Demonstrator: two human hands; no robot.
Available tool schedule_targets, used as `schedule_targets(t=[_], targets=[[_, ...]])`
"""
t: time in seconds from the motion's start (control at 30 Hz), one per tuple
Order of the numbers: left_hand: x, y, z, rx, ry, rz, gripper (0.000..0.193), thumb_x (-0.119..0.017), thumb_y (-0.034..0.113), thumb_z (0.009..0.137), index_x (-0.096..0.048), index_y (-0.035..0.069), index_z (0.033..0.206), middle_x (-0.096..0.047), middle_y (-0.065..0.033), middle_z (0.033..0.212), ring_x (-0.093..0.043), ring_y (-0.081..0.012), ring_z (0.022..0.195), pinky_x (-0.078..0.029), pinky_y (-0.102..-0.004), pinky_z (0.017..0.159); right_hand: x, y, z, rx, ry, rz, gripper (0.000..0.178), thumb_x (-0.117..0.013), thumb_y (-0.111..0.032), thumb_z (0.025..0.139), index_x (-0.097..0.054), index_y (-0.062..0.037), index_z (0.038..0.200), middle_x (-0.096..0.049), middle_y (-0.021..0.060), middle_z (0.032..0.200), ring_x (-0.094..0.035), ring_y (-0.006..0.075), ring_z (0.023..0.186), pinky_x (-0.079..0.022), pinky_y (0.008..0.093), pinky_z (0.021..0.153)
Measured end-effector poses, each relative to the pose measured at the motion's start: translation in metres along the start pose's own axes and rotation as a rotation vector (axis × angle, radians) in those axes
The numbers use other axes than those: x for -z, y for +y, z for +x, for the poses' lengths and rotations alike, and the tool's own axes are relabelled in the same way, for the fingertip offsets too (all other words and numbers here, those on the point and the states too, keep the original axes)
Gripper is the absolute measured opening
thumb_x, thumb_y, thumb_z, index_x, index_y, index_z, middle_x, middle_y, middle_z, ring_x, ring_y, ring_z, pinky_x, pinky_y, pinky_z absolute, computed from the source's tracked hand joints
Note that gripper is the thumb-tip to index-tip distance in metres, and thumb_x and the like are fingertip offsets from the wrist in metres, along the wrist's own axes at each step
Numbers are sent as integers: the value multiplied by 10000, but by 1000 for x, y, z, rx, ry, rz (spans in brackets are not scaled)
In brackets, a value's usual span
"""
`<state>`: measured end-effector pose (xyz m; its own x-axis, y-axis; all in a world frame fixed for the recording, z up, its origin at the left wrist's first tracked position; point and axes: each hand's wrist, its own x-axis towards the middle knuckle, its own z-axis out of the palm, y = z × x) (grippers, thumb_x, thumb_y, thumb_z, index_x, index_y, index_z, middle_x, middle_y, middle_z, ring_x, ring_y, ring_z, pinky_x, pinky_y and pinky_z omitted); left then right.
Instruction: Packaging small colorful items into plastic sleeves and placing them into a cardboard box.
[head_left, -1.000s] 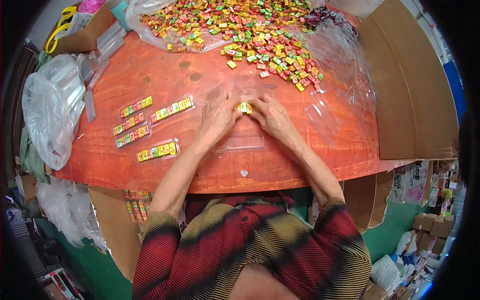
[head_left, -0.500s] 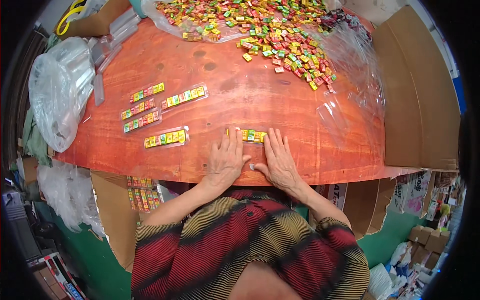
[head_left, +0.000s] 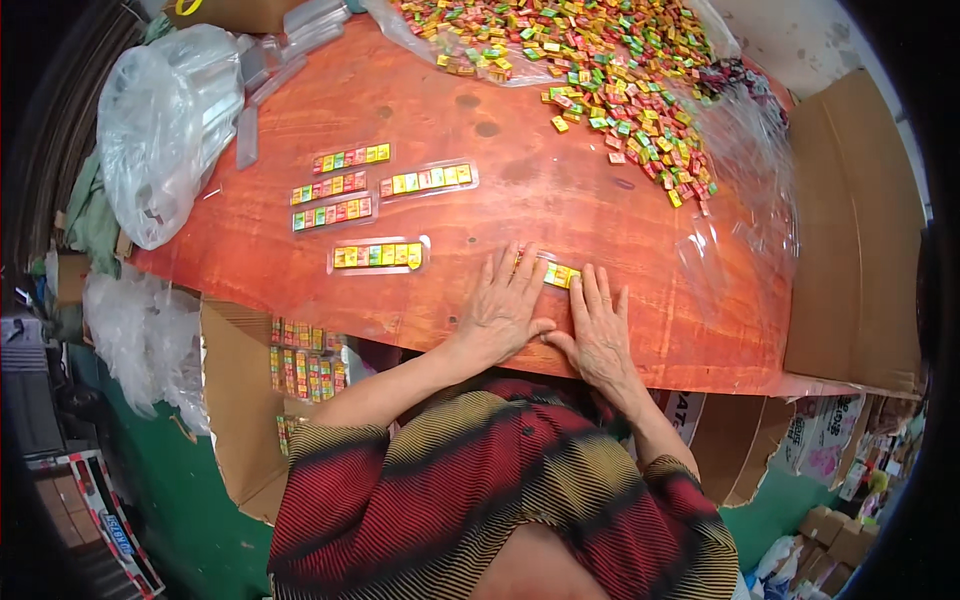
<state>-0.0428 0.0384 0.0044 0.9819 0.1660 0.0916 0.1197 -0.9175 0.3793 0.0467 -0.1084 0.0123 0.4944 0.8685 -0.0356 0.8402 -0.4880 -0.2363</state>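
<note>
A short row of small yellow, green and red boxes (head_left: 562,275) lies on the red wooden table near its front edge. My left hand (head_left: 502,305) rests flat over the row's left part, fingers stretched out and hiding those boxes. At the right end, the straight fingers of my right hand (head_left: 601,330) touch or nearly touch the last box. Only a few boxes show between the hands; whether a clear tray lies under them is hidden. To the left sits a filled clear tray (head_left: 378,255) holding a similar row, with several more filled trays (head_left: 430,179) behind it.
A big heap of loose small boxes (head_left: 600,60) spreads across the back. Clear plastic film (head_left: 745,160) and a tall cardboard box (head_left: 850,240) stand right. A plastic bag (head_left: 160,130) hangs over the left edge. Below the table, an open carton (head_left: 240,400) holds filled trays.
The whole view has turned, so the table appears shifted and tilted. My hands have come slightly closer together over the row, and less of it shows between them.
</note>
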Motion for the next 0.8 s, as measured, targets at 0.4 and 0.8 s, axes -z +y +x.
schedule_targets(t=[0.4,0.8], targets=[[8,-29,4,102,266,-102,520,-625,154,693,-427,-10,1145,-432,-193,1157,-419,-341,1032,-351,-424,851,3,-9,53,112,446,364,289,-598,-116,730,-566,-76,1015,-530,110,959,-488,269,856,-378,370,734],[8,-23,6,189,332,-103,482,-665,163,657,-488,26,1084,-473,-135,1086,-438,-299,992,-350,-394,810,-11,-26,75,151,373,286,177,-625,-116,690,-617,-76,862,-537,54,803,-474,228,755,-353,336,674]])
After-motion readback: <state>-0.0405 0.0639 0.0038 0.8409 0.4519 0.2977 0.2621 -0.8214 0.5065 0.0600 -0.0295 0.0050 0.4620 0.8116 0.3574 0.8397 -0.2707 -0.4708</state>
